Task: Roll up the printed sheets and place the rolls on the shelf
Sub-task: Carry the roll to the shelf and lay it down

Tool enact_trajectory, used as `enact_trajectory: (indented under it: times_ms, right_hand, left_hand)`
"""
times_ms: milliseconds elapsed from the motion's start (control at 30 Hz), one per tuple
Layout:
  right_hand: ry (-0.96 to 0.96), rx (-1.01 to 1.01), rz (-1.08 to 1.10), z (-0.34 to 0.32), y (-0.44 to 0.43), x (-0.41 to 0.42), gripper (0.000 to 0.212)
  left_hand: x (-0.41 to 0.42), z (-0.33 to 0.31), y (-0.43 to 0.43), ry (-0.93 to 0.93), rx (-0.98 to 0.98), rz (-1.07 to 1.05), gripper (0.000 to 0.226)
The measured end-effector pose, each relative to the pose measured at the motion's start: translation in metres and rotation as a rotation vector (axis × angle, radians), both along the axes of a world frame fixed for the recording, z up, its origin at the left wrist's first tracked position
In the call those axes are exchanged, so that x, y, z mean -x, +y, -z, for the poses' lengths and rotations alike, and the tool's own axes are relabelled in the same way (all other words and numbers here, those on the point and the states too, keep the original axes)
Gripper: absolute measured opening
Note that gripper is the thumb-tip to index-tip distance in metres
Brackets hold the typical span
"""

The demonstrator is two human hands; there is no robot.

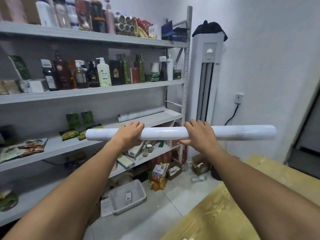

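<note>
A long white rolled sheet [164,133] hangs level in the air in front of the grey metal shelf [161,118]. My left hand [129,134] grips the roll from above, left of its middle. My right hand [198,133] grips it right of the middle, thumb underneath. Another rolled sheet [141,113], greyish, lies on the third shelf board just behind and above the held roll. The held roll's right end reaches past the shelf post, in front of the white wall.
Bottles [103,72] and boxes fill the upper shelf boards; food packets [72,134] lie on the third board's left part. A tall white air conditioner [207,80] stands right of the shelf. A grey bin [128,196], bags and boxes sit on the floor. A yellow-patterned surface [225,205] lies at lower right.
</note>
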State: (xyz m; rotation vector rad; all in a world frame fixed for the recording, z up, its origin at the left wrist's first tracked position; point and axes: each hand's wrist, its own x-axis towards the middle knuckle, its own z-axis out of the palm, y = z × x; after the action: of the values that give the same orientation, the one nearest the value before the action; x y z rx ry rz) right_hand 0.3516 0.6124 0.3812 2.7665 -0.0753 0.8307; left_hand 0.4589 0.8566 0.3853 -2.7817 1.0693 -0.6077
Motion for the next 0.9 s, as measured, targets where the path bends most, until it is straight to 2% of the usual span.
enact_trajectory:
  times_ms: [300,533,900]
  right_hand:
    - [-0.018,0.076,-0.080,-0.015,0.022,-0.012,0.059]
    - [-0.009,0.000,-0.144,0.005,0.041,-0.037,0.058]
    - [0.002,0.006,-0.109,0.018,0.050,-0.124,0.057]
  left_hand:
    - [0.007,-0.009,0.035,-0.049,0.015,-0.048,0.040]
    - [0.013,-0.012,0.061,-0.064,-0.047,-0.139,0.040]
    - [-0.075,0.005,0.069,-0.049,-0.016,-0.107,0.037]
